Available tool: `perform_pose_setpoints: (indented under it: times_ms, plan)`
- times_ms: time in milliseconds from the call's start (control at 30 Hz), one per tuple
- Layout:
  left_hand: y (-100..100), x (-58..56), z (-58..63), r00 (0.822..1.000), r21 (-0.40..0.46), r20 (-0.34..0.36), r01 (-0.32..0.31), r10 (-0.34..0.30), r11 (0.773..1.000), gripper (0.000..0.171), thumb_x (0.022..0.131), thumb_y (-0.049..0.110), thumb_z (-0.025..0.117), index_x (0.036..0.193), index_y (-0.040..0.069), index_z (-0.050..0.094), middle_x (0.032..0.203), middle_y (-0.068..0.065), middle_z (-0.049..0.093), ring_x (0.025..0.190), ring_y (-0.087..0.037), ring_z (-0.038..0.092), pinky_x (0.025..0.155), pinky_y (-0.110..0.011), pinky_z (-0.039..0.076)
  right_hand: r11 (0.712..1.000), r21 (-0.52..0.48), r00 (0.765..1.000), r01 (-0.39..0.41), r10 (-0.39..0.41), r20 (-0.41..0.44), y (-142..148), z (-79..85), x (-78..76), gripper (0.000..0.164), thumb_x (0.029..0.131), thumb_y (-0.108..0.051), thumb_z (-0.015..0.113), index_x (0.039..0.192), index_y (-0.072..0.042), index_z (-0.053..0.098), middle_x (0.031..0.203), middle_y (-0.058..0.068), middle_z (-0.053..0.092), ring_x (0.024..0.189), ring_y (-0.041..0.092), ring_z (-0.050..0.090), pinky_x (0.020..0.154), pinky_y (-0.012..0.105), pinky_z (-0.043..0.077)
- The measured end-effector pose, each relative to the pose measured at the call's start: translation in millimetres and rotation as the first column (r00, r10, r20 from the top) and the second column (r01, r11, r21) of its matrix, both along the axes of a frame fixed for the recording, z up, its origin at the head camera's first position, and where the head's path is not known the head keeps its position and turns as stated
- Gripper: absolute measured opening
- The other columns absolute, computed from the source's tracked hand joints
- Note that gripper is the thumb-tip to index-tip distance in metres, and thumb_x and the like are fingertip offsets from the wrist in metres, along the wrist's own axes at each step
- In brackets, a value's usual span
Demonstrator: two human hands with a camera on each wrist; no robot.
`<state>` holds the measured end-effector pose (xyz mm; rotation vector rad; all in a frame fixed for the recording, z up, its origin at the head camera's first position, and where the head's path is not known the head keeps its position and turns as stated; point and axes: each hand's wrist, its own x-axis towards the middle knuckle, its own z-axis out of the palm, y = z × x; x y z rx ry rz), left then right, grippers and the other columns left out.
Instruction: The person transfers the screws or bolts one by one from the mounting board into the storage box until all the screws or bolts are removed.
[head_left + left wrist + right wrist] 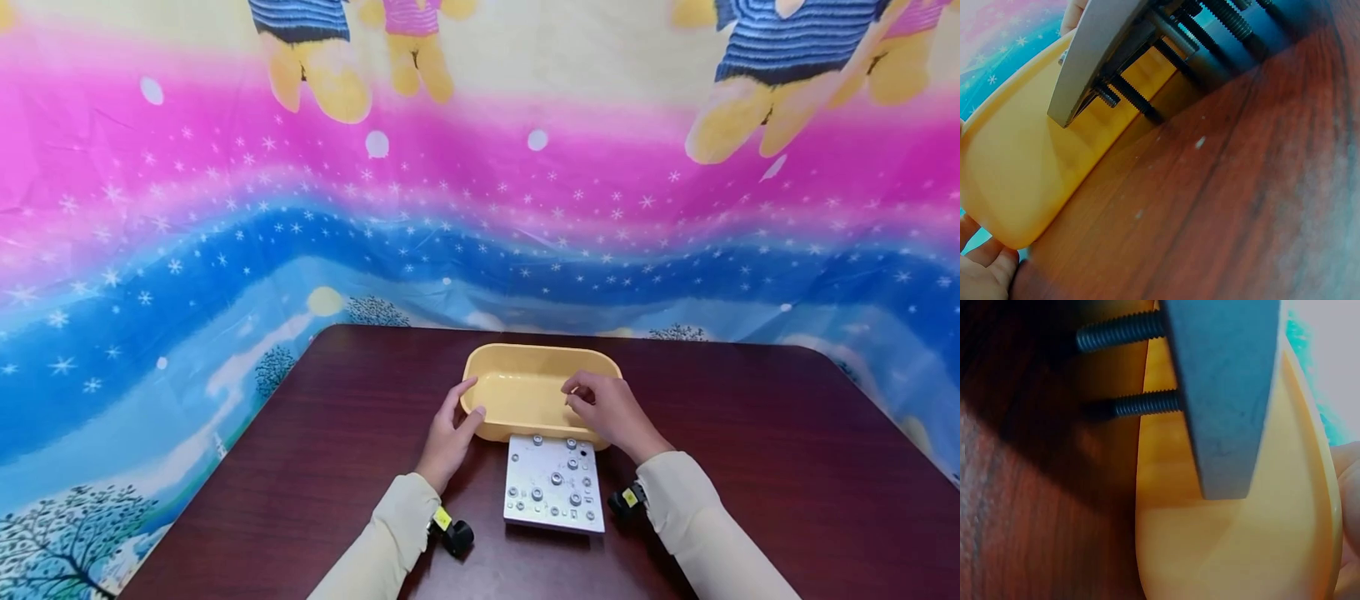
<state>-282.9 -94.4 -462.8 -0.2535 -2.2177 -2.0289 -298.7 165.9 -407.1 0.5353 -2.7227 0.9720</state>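
Note:
A yellow plastic tub point(525, 431) stands on the table. My left hand point(447, 433) holds its left end, thumb and forefinger at the rim; several of those fingers point(988, 272) touch the tub's outer corner in the left wrist view. Over the tub's right part is my right hand point(611, 412), fingers bent inward and tips close together; whether they pinch something small cannot be seen. In front of the tub a silver metal plate point(536, 467) carries several socket-head screws point(557, 478). Beneath it threaded shanks point(1147, 403) stick out, and the plate sits above the tabletop.
The dark red-brown wooden table point(360, 442) has rounded far corners. A patterned cloth backdrop point(480, 250) hangs behind it. Black wrist cameras point(457, 537) are strapped below both cuffs, on either side of the plate.

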Motion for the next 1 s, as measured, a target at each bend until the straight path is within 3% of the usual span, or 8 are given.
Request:
perform_pose_setpoints:
  times_ms: [100, 333, 500, 700, 867, 1000]
  plan:
    - [-0.2, 2.9, 5.6, 1.0, -0.002, 0.011, 0.001, -0.001, 1.0, 0.051, 0.096, 0.017, 0.059, 0.145, 0.017, 0.044, 0.151, -0.006, 0.037, 0.137, -0.025, 0.037, 0.109, -0.042, 0.033, 1.0, 0.003, 1.0, -0.003, 0.003, -0.003, -0.7, 1.3, -0.6, 0.013, 0.089, -0.01, 0.068, 0.101, -0.008, 0.071, 0.086, -0.002, 0.068, 0.074, 0.013, 0.06, 0.063, 0.03, 0.05]
    - [1.2, 21.1, 31.1, 1.0, -0.02, 0.02, 0.009, -0.009, 1.0, 0.049, 0.096, 0.013, 0.057, 0.143, 0.016, 0.045, 0.151, -0.01, 0.037, 0.137, -0.031, 0.037, 0.108, -0.042, 0.034, 1.0, -0.018, 0.999, -0.021, 0.021, 0.025, 0.9, 3.3, 0.3, 0.028, 0.091, -0.009, 0.065, 0.118, -0.006, 0.068, 0.102, 0.007, 0.071, 0.092, 0.023, 0.068, 0.075, 0.036, 0.055]
    - [2.2, 23.5, 32.9, 1.0, -0.008, 0.012, 0.014, -0.014, 1.0, 0.049, 0.096, 0.012, 0.057, 0.143, 0.013, 0.045, 0.151, -0.011, 0.037, 0.137, -0.032, 0.037, 0.108, -0.043, 0.033, 0.996, -0.092, 1.0, -0.001, 0.003, 0.02, 3.8, 2.5, 1.5, 0.03, 0.092, -0.009, 0.064, 0.122, -0.008, 0.066, 0.108, 0.01, 0.071, 0.098, 0.026, 0.067, 0.082, 0.042, 0.054]
    - [3.1, 21.7, 29.2, 0.999, 0.005, 0.02, 0.028, -0.028, 1.0, 0.051, 0.096, 0.014, 0.058, 0.145, 0.012, 0.043, 0.151, -0.01, 0.036, 0.137, -0.03, 0.036, 0.108, -0.042, 0.033, 0.984, -0.177, 1.0, 0.003, -0.002, 0.005, 9.0, 10.5, 7.7, 0.026, 0.092, -0.01, 0.065, 0.118, -0.009, 0.067, 0.11, 0.01, 0.07, 0.093, 0.022, 0.068, 0.078, 0.037, 0.056]
    - [1.7, 21.1, 29.9, 0.999, 0.006, 0.025, 0.034, -0.034, 0.999, 0.051, 0.096, 0.013, 0.057, 0.145, 0.012, 0.042, 0.152, -0.009, 0.036, 0.136, -0.029, 0.038, 0.107, -0.04, 0.034, 0.996, -0.074, 0.997, -0.047, 0.05, 0.05, 11.1, 33.4, 22.0, 0.026, 0.092, -0.012, 0.065, 0.118, -0.009, 0.066, 0.105, 0.009, 0.069, 0.087, 0.021, 0.065, 0.07, 0.032, 0.055]
    - [0.1, 20.2, 30.2, 0.999, -0.005, 0.016, 0.035, -0.035, 0.999, 0.051, 0.096, 0.014, 0.058, 0.145, 0.012, 0.043, 0.151, -0.009, 0.037, 0.135, -0.027, 0.038, 0.108, -0.041, 0.033, 0.993, 0.048, 0.985, -0.105, 0.097, 0.141, 10.4, 56.1, 39.3, 0.023, 0.091, -0.01, 0.063, 0.115, -0.007, 0.064, 0.097, 0.005, 0.068, 0.082, 0.016, 0.064, 0.067, 0.03, 0.054]
